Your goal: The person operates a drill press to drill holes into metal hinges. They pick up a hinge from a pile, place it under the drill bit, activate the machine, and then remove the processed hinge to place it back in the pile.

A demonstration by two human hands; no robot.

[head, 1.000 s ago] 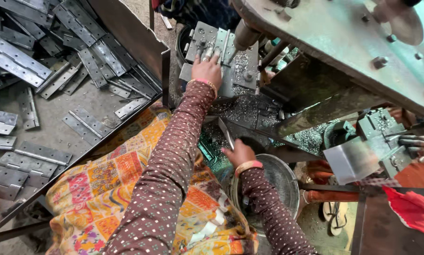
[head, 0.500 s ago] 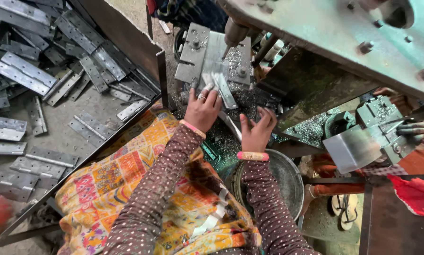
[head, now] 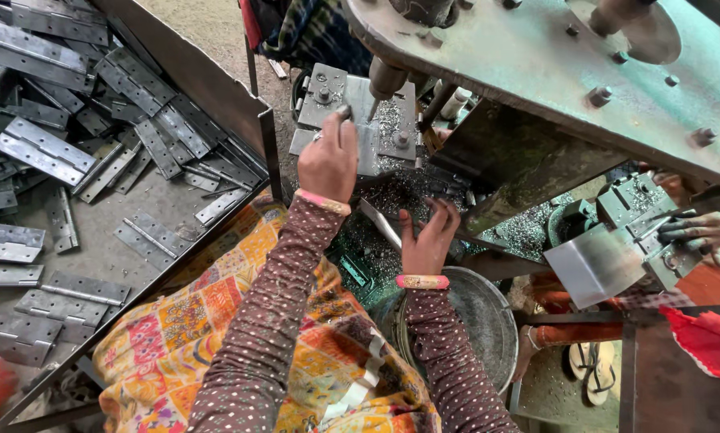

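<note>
left hand (head: 328, 160) on the press plate (head: 358, 120), fingers (head: 345, 120) curled around a small part under the punch (head: 384, 82). right hand (head: 429, 239), fingers spread and empty, beside a metal strip (head: 380, 224) amid shavings.

Left hand (head: 328, 160) now forward on the jig plate (head: 358, 120), right hand (head: 428, 240) lower.

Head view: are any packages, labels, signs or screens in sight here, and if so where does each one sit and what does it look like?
None can be made out: no package, sign or screen shows.
The left hand rests on the grey metal jig plate under the drill.
The right hand is beside a metal strip among shavings.
Bare grey hinges lie in the tray at left.
</note>
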